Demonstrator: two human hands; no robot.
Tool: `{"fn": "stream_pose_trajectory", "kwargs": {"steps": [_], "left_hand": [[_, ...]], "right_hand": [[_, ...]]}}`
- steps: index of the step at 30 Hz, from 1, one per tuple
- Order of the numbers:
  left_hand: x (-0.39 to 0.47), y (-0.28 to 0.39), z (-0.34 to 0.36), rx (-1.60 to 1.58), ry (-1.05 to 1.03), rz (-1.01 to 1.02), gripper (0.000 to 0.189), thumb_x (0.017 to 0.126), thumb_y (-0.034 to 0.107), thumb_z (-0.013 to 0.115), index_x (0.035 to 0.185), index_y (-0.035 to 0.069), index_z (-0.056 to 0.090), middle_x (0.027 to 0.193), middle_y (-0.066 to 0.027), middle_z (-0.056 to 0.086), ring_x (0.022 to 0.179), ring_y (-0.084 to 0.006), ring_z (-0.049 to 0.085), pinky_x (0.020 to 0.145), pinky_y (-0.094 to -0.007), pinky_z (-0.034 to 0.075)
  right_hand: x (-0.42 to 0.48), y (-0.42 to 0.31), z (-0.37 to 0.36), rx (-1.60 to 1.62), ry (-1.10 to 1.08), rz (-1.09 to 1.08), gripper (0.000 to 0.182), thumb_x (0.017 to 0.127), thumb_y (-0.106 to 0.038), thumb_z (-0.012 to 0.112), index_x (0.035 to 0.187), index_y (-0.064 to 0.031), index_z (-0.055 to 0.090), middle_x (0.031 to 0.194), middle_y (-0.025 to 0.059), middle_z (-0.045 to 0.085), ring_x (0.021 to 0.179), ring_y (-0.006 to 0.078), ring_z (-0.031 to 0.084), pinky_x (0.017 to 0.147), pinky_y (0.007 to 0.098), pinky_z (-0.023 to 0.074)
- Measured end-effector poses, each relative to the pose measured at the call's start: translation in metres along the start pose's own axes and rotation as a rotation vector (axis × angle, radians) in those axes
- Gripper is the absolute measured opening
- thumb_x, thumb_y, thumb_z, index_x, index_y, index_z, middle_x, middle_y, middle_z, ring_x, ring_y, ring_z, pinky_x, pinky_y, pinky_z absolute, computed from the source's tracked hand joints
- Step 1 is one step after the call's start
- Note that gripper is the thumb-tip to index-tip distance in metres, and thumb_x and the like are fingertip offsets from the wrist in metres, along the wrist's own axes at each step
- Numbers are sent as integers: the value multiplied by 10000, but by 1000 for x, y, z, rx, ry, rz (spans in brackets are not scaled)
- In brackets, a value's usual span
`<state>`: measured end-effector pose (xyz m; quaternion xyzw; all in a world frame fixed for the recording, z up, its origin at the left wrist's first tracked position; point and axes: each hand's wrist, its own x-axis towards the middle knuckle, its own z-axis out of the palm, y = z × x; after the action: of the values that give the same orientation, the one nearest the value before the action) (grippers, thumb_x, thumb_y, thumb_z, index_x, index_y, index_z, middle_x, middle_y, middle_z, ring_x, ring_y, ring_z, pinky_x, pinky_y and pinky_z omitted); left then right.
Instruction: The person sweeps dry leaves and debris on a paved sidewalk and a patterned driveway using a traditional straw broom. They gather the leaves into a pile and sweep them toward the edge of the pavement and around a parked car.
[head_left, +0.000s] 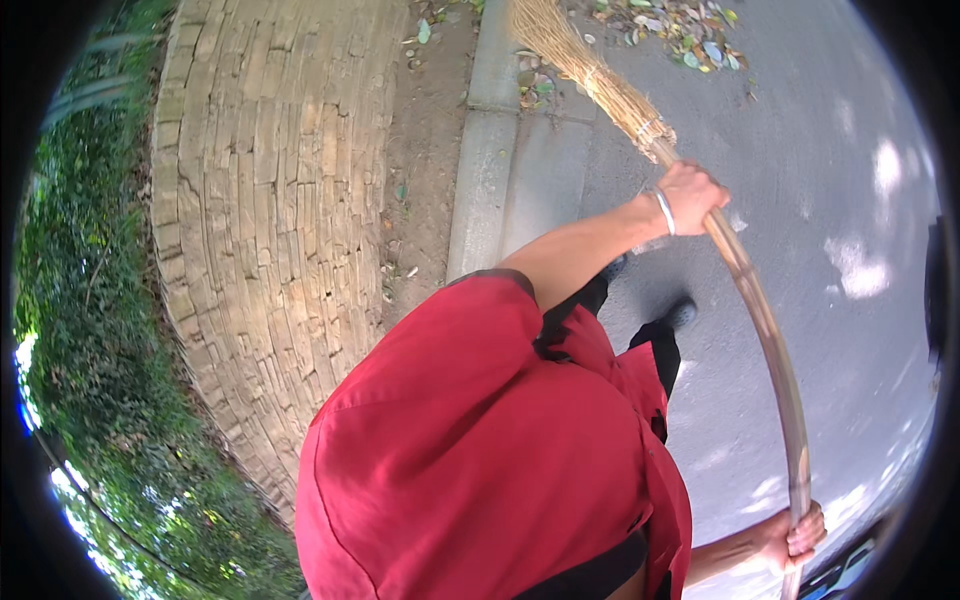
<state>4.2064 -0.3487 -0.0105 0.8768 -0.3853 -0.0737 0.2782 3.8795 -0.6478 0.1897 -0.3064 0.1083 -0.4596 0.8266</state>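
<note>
A straw broom (589, 75) with a long wooden handle (757, 300) runs from the top of the view to the lower right. My left hand (694, 196), with a pale bracelet at the wrist, is closed around the handle just below the bound straw. Farther along, near the handle's far end, my right hand (804, 536) grips it too. The straw tips reach the top edge, beside a concrete kerb (487, 150). Fallen leaves (536, 84) lie under and beside the straw, and a larger scatter of leaves (697, 45) is on the asphalt to its right.
Asphalt (787, 150) stretches to the right, around my dark shoes (681, 311). Left of the kerb are a strip of bare soil (427, 150), a stone-block wall (277, 187) and green shrubs (90, 277). A partly visible dark object (936, 292) stands at the right edge.
</note>
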Motion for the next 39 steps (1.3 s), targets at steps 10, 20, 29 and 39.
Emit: {"fn": "stream_pose_trajectory", "kwargs": {"steps": [10,20,29,39], "left_hand": [[-74,105,32,-154,-301,-114,186,611,187,640,785,142,592,614,-74,595,624,-269,624,543,-428,423],[66,20,48,166,-192,-275,133,667,272,647,756,176,628,677,-59,626,737,-246,640,705,-414,489],[121,145,42,21,221,-285,224,570,158,694,733,102,550,629,-76,567,626,-291,596,558,-422,445],[148,83,84,-258,36,-848,207,620,144,618,820,159,666,758,-134,655,769,-346,634,691,-454,511]], "right_hand": [[145,-66,-41,-114,-28,166,314,697,-68,519,535,-174,273,484,-15,262,477,129,283,585,277,318],[135,29,-21,-264,-67,203,290,803,-108,508,602,-149,303,527,-3,277,538,126,321,646,274,348],[405,-4,-37,192,-333,397,211,726,-117,453,581,-145,303,453,-6,274,401,130,302,537,282,336],[466,214,146,-118,-602,765,199,902,-17,388,717,-92,388,536,-26,304,431,76,242,478,226,330]]}}
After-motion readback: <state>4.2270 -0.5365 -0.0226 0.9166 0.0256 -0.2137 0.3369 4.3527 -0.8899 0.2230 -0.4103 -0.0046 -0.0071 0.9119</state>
